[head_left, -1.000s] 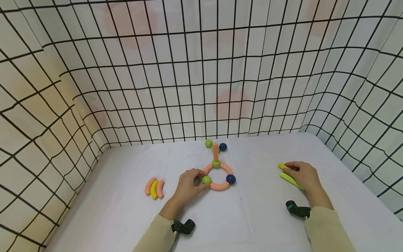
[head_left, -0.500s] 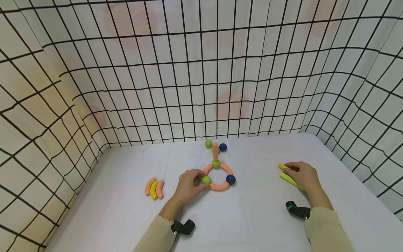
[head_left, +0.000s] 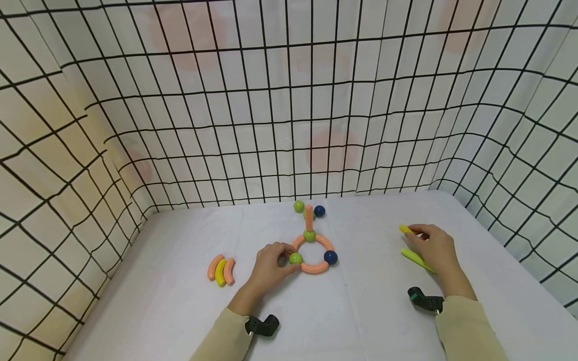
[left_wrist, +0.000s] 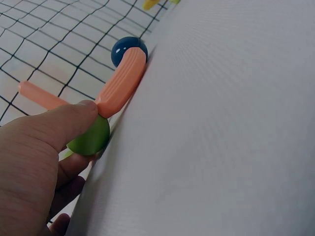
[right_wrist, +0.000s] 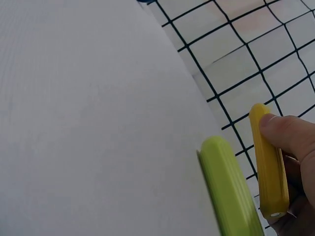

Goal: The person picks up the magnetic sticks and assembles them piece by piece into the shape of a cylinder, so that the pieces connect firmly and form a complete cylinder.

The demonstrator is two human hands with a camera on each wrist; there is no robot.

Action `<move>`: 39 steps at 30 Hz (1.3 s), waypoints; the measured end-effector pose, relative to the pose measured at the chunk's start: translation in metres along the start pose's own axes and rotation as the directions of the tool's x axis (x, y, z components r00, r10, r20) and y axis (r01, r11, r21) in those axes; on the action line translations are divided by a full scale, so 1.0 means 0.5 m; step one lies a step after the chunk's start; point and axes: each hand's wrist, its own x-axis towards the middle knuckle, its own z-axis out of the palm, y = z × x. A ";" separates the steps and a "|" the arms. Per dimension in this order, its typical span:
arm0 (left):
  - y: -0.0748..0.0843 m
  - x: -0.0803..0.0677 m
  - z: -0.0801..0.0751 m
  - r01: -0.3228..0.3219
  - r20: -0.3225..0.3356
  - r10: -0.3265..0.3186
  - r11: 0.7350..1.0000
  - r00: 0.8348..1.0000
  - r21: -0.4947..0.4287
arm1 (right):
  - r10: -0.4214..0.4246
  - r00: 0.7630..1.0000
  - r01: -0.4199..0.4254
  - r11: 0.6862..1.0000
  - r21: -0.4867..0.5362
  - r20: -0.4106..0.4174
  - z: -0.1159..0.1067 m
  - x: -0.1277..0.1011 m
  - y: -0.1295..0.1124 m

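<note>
My left hand (head_left: 270, 265) pinches a light green ball (left_wrist: 91, 140) between thumb and fingers. That ball is one joint of a ring lying on the table, made of curved orange rods (head_left: 314, 268), a second green ball (head_left: 309, 234) and a dark blue ball (head_left: 330, 257). From the ring's far ball a straight orange rod (head_left: 309, 218) extends toward the back. Over at the right, my right hand (head_left: 437, 245) grips a yellow rod (right_wrist: 268, 162), raised above the table. Below it a light green rod (right_wrist: 229, 187) lies on the cloth, partly hidden by the hand in the head view.
Left of the ring lie two curved orange rods (head_left: 229, 271) with a curved yellow rod (head_left: 220, 272) between them. Toward the back are a green ball (head_left: 298, 206), a blue ball (head_left: 319, 211) and another green ball half hidden. Grid-patterned cloth walls (head_left: 289, 125) border the white table (head_left: 370, 301).
The right hand has lifted the yellow rod slightly, away from the green rod, which stays on the table. My left hand keeps its place at the ring.
</note>
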 end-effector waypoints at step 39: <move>0.003 0.001 -0.006 -0.013 0.009 0.013 1.000 1.000 -0.006 | -0.142 0.987 0.101 0.904 0.417 0.069 0.050 0.000 -0.216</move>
